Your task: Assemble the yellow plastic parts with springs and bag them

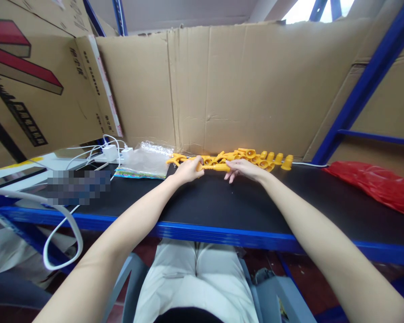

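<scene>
A long yellow plastic piece [218, 167] lies level between my hands above the black tabletop. My left hand [189, 169] is closed around its left part, thumb on top. At its right end, my right hand [245, 169] has the thumb and forefinger on the tip, while the other fingers hang loosely below. Just behind both hands is a pile of yellow plastic parts [247, 152], some with round hollow ends. Several yellow cup-shaped parts [287, 162] stand in a row at the pile's right. My fingers hide some of the held piece.
Clear plastic bags [146, 159] lie left of the pile, near white chargers and cables [110, 151]. A red plastic bag [373, 184] rests at the right. Cardboard [256, 89] walls the back, and a blue metal rail [222, 237] edges the black tabletop [215, 206].
</scene>
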Demonstrator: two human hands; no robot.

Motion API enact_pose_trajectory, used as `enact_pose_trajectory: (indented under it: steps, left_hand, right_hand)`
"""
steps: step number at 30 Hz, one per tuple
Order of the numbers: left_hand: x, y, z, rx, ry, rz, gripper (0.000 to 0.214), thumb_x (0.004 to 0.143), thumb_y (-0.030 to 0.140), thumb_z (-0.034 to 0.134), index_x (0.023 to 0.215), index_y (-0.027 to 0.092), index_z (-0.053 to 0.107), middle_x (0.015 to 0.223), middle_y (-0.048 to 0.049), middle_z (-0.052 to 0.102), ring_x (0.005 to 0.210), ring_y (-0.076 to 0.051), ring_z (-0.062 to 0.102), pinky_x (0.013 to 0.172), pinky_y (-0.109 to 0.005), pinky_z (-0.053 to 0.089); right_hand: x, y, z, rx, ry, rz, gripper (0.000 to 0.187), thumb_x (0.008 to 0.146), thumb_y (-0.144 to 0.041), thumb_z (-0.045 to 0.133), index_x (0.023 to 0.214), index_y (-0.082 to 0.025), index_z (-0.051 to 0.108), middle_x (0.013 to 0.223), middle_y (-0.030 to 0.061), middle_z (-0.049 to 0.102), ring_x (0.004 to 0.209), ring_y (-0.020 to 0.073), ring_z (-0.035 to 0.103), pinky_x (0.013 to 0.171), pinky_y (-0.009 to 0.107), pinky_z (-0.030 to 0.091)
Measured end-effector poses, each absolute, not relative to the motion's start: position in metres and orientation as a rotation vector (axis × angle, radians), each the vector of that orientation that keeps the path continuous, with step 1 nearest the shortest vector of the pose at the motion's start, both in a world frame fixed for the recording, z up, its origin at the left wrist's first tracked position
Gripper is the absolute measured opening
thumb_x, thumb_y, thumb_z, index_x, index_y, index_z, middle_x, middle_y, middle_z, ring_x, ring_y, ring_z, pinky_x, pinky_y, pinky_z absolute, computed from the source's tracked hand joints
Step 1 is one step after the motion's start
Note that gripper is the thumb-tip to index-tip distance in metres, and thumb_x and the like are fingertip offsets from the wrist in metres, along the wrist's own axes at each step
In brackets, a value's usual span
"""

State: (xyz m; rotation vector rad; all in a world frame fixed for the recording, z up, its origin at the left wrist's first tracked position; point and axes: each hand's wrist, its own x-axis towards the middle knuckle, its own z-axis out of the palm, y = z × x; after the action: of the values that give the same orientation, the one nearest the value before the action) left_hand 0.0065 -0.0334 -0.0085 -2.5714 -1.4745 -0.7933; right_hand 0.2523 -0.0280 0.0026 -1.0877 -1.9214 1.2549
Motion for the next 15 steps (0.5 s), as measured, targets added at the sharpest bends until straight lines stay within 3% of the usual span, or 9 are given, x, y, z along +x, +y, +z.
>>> enact_pose_trajectory:
  steps: [4, 7, 9, 11, 15]
  left_hand:
    - [0.009, -0.035, -0.007, -2.552, -1.493, -0.810, 0.028, 0.077, 0.033, 0.053, 0.103, 0.021, 0.052, 0.075, -0.0023, 0.062, 0.072, -0.019, 0.059, 0.065, -0.027, 0.042]
    - [0.009, -0.033, -0.007, -2.566, -1.496, -0.798, 0.029, 0.077, 0.034, 0.053, 0.103, 0.022, 0.051, 0.077, -0.0030, 0.062, 0.073, -0.020, 0.059, 0.064, -0.028, 0.042]
    - [0.008, -0.031, -0.007, -2.572, -1.500, -0.799, 0.030, 0.076, 0.034, 0.054, 0.103, 0.022, 0.051, 0.078, -0.0034, 0.062, 0.074, -0.021, 0.059, 0.064, -0.028, 0.041]
    - [0.008, -0.030, -0.008, -2.578, -1.512, -0.801, 0.030, 0.075, 0.035, 0.055, 0.102, 0.021, 0.051, 0.079, -0.0036, 0.062, 0.075, -0.021, 0.059, 0.064, -0.029, 0.041]
    - [0.006, -0.028, -0.009, -2.597, -1.508, -0.803, 0.031, 0.075, 0.036, 0.056, 0.101, 0.021, 0.051, 0.078, -0.0030, 0.061, 0.075, -0.021, 0.059, 0.065, -0.028, 0.042]
  right_hand:
    - [0.248, -0.025, -0.002, -1.168, -1.847, 1.241, 0.052, 0.086, -0.060, 0.039, 0.076, -0.012, 0.057, 0.056, 0.0107, 0.065, 0.038, 0.0127, 0.055, 0.041, 0.024, 0.046]
    - [0.249, -0.024, -0.001, -1.241, -1.835, 1.269, 0.058, 0.086, -0.063, 0.033, 0.077, -0.011, 0.057, 0.058, 0.0120, 0.065, 0.038, 0.0127, 0.056, 0.039, 0.023, 0.044]
    - [0.253, -0.025, 0.000, -1.240, -1.845, 1.311, 0.051, 0.086, -0.059, 0.041, 0.086, -0.011, 0.058, 0.071, 0.0126, 0.068, 0.047, 0.0134, 0.060, 0.044, 0.024, 0.047]
    - [0.257, -0.025, 0.001, -1.159, -1.866, 1.334, 0.038, 0.080, -0.045, 0.060, 0.102, -0.015, 0.055, 0.087, 0.0098, 0.069, 0.061, 0.0138, 0.065, 0.054, 0.024, 0.052]
    - [0.259, -0.025, 0.001, -1.062, -1.871, 1.300, 0.050, 0.070, -0.027, 0.073, 0.113, -0.018, 0.049, 0.091, 0.0064, 0.067, 0.069, 0.0134, 0.066, 0.065, 0.026, 0.054]
